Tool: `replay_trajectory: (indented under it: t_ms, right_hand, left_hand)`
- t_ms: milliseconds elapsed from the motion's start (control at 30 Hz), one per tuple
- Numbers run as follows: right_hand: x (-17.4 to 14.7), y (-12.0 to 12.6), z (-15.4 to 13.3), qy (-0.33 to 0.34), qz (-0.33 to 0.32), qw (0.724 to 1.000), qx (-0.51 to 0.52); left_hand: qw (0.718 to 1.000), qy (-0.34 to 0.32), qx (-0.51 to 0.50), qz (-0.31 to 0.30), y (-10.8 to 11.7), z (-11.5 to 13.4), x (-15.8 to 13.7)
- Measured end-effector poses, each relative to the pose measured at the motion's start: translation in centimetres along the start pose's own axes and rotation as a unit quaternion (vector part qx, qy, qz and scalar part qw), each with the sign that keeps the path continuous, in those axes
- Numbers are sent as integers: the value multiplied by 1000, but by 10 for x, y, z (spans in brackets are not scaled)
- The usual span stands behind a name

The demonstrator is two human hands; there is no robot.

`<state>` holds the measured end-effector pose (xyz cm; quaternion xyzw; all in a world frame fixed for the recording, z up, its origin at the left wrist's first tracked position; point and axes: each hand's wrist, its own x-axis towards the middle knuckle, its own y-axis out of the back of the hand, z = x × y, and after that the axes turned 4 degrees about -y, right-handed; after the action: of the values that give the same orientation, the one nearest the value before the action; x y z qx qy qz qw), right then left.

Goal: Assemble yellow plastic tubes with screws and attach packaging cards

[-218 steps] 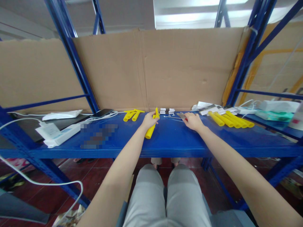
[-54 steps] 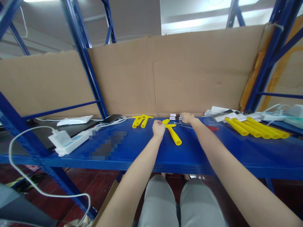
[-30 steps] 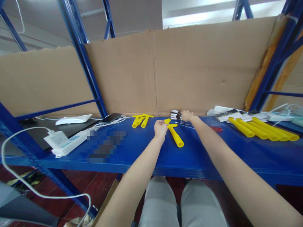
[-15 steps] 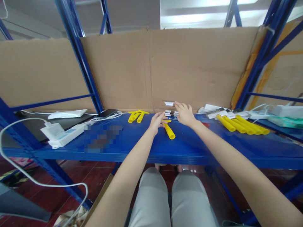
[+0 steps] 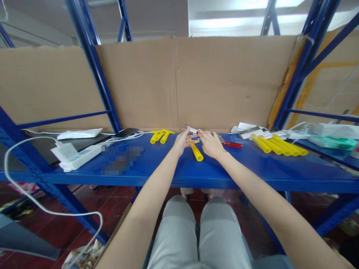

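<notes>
My left hand point(image 5: 181, 142) is at the middle of the blue shelf, fingers apart, its fingertips beside a small white flat piece point(image 5: 193, 130). My right hand point(image 5: 211, 144) reaches in from the other side, fingertips closed on the right end of that piece. Below and between the hands lies a yellow T-shaped plastic handle point(image 5: 197, 153), its hollow round end toward me and its crossbar partly covered by my left fingers. Just right of my right hand rests a tool with a red handle point(image 5: 232, 145); its metal end is partly hidden.
Several yellow handles point(image 5: 276, 145) lie on the right beside white packets point(image 5: 249, 130). More yellow handles point(image 5: 162, 136) are at the back left. A white power strip point(image 5: 81, 158) with cables stands left. A cardboard sheet point(image 5: 140, 82) backs the blue shelf point(image 5: 252, 168).
My right hand has lowered and moved left with the white piece, toward my left hand. The small stack between the hands is now covered, and the red-handled tool shows more. The view has shifted slightly.
</notes>
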<state>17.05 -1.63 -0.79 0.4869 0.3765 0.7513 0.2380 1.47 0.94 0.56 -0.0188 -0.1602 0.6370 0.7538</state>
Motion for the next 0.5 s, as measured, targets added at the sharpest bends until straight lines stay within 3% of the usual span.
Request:
replay_trajectory:
  t_ms: [267,500]
  right_hand:
    - [1,-3,3,-16,38,998,54]
    - [5,-11,17,-183,75,964,181]
  left_hand:
    - [998,-9,30,59,0,-4,4]
    - [997,-4,45,65,2,-4,5]
